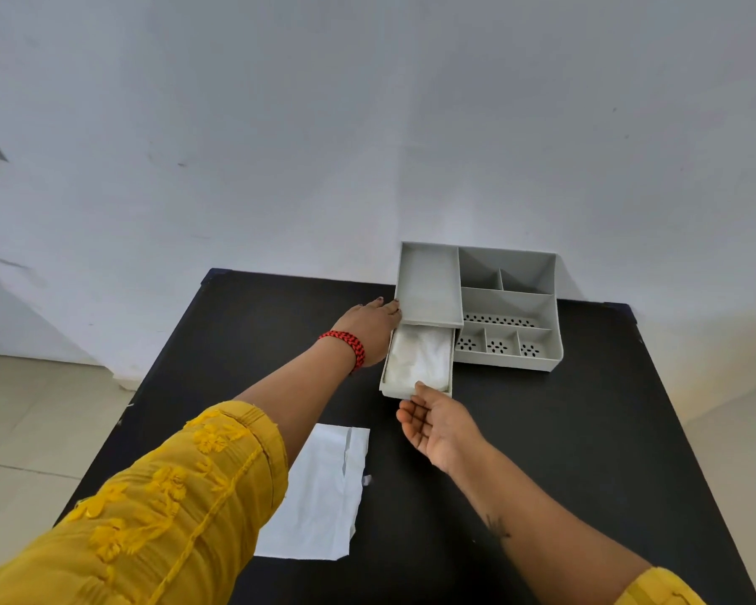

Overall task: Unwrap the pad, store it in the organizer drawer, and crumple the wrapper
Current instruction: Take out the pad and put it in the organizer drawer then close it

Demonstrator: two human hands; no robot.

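Note:
A grey plastic organizer [509,299] stands at the far side of the black table. Its drawer [389,386] is pulled out toward me, and the white pad [420,358] lies inside it. My left hand [369,327] rests flat against the organizer's left side, by the drawer's left wall, holding nothing. My right hand [439,423] is palm up at the drawer's front edge, its thumb touching the front lip and its fingers apart. The flat white wrapper [319,495] lies on the table near me, partly under my left forearm.
The black table [585,451] ends at a white wall behind the organizer. Pale floor tiles show on the left and right. The organizer's top has several open compartments, some with perforated bottoms.

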